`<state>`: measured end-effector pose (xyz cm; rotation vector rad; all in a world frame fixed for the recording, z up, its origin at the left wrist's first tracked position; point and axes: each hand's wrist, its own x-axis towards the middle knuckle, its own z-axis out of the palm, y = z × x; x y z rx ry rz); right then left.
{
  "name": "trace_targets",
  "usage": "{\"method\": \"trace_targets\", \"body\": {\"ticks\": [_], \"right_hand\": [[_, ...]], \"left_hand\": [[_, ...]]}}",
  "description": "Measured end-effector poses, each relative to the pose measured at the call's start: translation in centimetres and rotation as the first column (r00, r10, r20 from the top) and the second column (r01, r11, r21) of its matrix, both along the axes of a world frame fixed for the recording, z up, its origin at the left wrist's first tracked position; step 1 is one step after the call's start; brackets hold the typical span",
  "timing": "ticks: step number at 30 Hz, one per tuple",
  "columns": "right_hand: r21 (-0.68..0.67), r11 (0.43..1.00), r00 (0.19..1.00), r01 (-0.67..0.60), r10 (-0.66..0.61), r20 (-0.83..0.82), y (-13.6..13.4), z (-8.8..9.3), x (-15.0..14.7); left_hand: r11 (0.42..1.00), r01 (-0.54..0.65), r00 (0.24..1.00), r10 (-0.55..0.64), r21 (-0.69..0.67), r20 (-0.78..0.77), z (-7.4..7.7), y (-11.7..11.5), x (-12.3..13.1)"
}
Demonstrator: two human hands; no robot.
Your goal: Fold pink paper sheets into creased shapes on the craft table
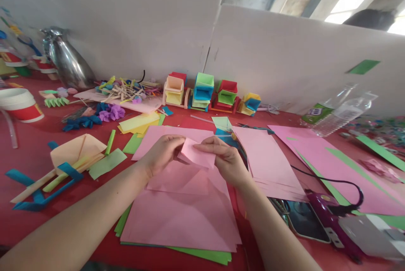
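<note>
The small folded pink paper is in the air above the pink paper stack, and both hands hold it. The left hand pinches its left side between the thumb and the bent fingers; how the hidden fingertips stand, I cannot tell. The right hand pinches its upper right part, with the thumb and the forefinger pressed together on it. Green sheets show under the near edge of the stack. To the left of the stack lie a peach paper piece and folded blue strips. To its right there is a second pink pile, and, nearer to the person, a phone and a purple tool. Beyond the stack, along the white partition, colourful paper boxes stand in a row.
</note>
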<state>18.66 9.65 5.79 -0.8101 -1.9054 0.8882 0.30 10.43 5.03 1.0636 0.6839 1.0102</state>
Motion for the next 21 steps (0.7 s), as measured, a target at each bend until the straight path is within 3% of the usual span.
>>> {"method": "trace_targets", "body": {"ticks": [5,8,11,15,18,21], "right_hand": [[0.207,0.974,0.991,0.095,-0.113,0.076,-0.1,0.2,0.0],[0.264,0.961,0.985,0.085,-0.121,0.122,-0.1,0.4,0.3],[0.249,0.963,0.983,0.106,-0.139,0.118,-0.2,0.7,0.7],[0.174,0.958,0.971,0.229,-0.238,0.030,-0.5,1.1,0.5],[0.114,0.967,0.969,0.230,-0.238,0.066,-0.7,1.1,-0.2],[0.052,0.978,0.977,0.202,-0.205,0.052,-0.7,0.8,-0.5]], "left_hand": [[0.986,0.097,0.995,-0.101,0.134,0.027,0.4,-0.5,0.2],[0.968,0.051,0.996,-0.030,0.244,-0.089,0.5,-0.7,0.3],[0.929,-0.019,0.968,0.110,0.369,-0.227,0.5,-0.8,0.3],[0.840,-0.002,0.845,0.292,0.543,-0.449,0.5,-1.3,0.2],[0.820,0.064,0.794,0.303,0.569,-0.526,0.4,-1.9,0.4],[0.825,0.061,0.812,0.286,0.562,-0.508,0.3,-2.1,0.7]]}}
